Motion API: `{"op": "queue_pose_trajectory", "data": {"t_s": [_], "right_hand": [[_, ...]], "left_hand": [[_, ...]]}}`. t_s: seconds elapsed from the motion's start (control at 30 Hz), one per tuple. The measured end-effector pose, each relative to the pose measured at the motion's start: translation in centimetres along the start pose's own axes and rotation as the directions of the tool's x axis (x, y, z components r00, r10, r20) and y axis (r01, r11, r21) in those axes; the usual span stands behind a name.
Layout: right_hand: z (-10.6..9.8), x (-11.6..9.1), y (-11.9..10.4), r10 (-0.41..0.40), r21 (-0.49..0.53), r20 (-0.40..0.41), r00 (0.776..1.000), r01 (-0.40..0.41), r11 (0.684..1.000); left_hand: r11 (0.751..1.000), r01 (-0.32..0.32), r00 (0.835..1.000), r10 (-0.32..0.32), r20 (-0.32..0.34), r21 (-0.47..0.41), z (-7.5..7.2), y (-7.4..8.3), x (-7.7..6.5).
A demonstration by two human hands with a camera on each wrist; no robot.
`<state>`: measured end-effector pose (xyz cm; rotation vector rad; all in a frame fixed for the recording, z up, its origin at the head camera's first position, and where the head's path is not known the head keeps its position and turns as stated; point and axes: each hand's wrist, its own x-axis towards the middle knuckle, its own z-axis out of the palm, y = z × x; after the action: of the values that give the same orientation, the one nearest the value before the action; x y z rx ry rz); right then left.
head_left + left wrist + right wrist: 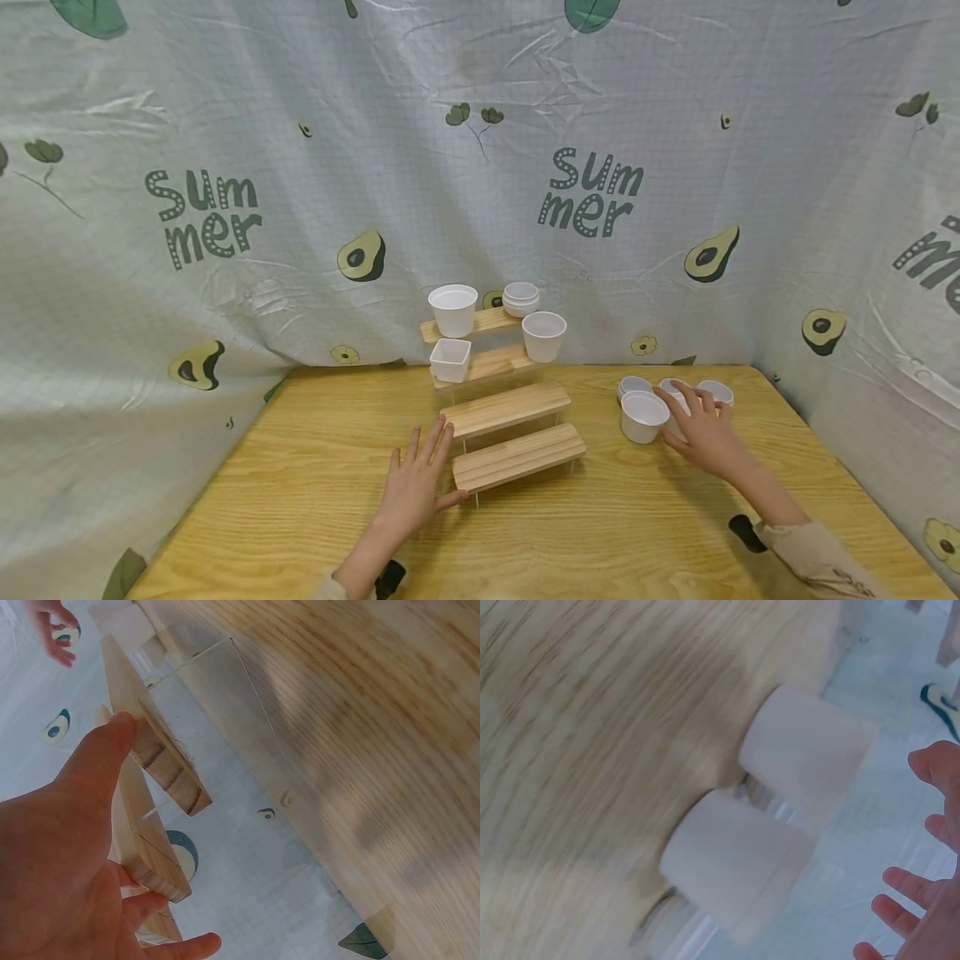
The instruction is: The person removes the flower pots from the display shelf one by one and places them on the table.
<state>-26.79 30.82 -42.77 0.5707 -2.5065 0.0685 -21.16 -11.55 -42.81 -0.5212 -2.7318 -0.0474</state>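
Note:
A stepped wooden rack (517, 457) with clear side panels stands mid-table. My left hand (411, 492) is at its left side, fingers spread, the thumb against the end of the lowest step (176, 761) in the left wrist view. Over at the right, my right hand (708, 433) reaches above a group of white pots with fingers spread and loosely bent, gripping nothing. Nearest its thumb is a round white pot (643, 418); another pot (716, 392) shows behind the fingers. The right wrist view has two white pots (731, 859) standing apart from that hand, which partly hides the group in the head view.
The upper steps carry a tall round pot (453, 315), a squat rounded pot (521, 302), a square pot (450, 363) and a tapered round pot (544, 340). A printed avocado curtain (465, 192) hangs behind the wooden table (315, 467) and along its sides.

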Motion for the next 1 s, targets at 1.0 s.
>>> {"op": "queue_pose_trajectory", "data": {"t_s": [1.0], "right_hand": [[-1.6, 7.8, -6.1, -0.125, 0.154, -0.113, 0.986, 0.141, 0.978]], "left_hand": [[0.999, -0.037, 0.999, 0.038, -0.034, 0.011, 0.0, 0.3, 0.6]]}}
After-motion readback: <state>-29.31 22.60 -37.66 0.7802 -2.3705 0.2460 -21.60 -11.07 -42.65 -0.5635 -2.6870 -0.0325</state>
